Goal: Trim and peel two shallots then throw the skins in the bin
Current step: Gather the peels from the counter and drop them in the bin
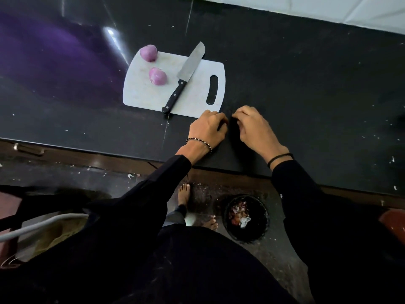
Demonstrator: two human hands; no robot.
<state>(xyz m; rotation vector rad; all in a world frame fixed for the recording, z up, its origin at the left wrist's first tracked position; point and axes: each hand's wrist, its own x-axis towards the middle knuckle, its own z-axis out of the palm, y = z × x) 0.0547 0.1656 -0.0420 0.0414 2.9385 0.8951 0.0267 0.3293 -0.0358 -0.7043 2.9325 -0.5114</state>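
Peeled purple shallots [157, 76], upper centre. Pinkish skins [237, 212] in round black bin [245, 237]. Left hand [208, 127], right hand [252, 127]: curled, contents unclear. Likely next: last scraps binned.

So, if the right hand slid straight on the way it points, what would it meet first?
The right hand would likely meet the cutting board at its slotted end, before the knife; heading is approximate.

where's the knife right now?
Head view: the knife lies diagonally on the white board, just right of the nearer shallot. Its handle points toward the person and its blade tip reaches past the board's far edge.
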